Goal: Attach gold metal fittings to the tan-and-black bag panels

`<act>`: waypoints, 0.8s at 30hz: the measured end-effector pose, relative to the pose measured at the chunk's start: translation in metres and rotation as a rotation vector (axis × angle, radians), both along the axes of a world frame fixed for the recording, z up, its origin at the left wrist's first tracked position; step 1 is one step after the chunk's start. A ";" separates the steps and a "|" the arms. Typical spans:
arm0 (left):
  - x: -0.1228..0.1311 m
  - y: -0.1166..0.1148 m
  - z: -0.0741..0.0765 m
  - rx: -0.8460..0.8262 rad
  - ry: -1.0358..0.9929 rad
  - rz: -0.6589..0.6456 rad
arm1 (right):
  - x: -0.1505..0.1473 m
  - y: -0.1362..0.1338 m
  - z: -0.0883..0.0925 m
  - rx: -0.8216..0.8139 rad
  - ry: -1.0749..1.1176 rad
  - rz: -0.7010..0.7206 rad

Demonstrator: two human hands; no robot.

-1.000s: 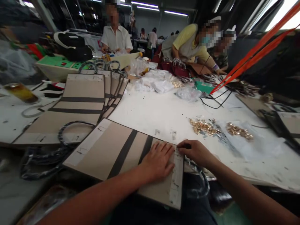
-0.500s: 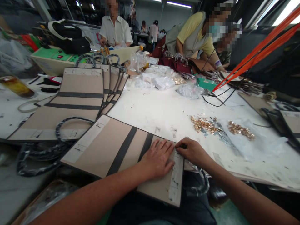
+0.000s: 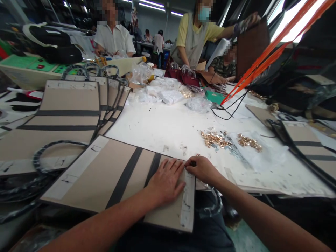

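A tan bag panel (image 3: 110, 175) with two dark stripes lies across the table's near edge and my lap. My left hand (image 3: 165, 180) rests flat on its right end, fingers stretched out. My right hand (image 3: 202, 169) is closed in a pinch at the panel's upper right corner, gripping a small dark thing I cannot name. A plastic-wrapped dark handle (image 3: 214, 206) hangs below the panel under my right wrist.
A stack of similar panels with wrapped handles (image 3: 68, 112) lies to the left. Piles of gold metal fittings (image 3: 215, 139) sit on a plastic sheet right of centre. Clear bags (image 3: 168, 94), a black cable, orange straps (image 3: 273, 43) and more panels (image 3: 301, 138) lie beyond. Several people work at the far side.
The view has swung a little to the right and down. Both hands stay on the panel's corner. The person in yellow across the table has straightened up and lifted a brown piece.
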State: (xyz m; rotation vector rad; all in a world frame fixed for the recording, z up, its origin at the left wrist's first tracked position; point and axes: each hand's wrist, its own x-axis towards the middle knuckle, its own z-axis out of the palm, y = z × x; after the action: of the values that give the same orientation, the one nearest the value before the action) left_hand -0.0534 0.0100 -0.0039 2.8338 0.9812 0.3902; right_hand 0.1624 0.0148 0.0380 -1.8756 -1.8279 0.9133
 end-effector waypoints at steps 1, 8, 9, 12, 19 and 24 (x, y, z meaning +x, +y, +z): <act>0.000 0.000 0.000 0.001 0.003 0.000 | 0.000 -0.001 0.000 0.008 -0.001 -0.003; 0.000 -0.002 0.004 0.022 0.006 0.000 | 0.006 0.002 0.001 0.003 0.030 -0.017; 0.000 -0.003 0.005 0.023 0.007 0.001 | 0.007 0.003 0.002 -0.002 0.035 -0.014; 0.000 -0.004 0.009 0.031 0.004 0.001 | 0.008 0.003 0.004 -0.001 0.045 -0.004; 0.001 -0.005 0.012 0.066 0.013 -0.007 | 0.015 -0.004 0.012 -0.048 0.156 -0.062; 0.001 -0.004 0.012 0.056 0.023 -0.014 | 0.026 -0.011 0.013 0.032 0.111 -0.006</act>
State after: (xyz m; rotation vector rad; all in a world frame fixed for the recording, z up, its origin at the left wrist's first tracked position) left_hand -0.0523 0.0063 0.0080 2.8999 0.9698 0.3899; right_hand 0.1880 0.0036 0.0511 -1.7740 -1.7604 0.9599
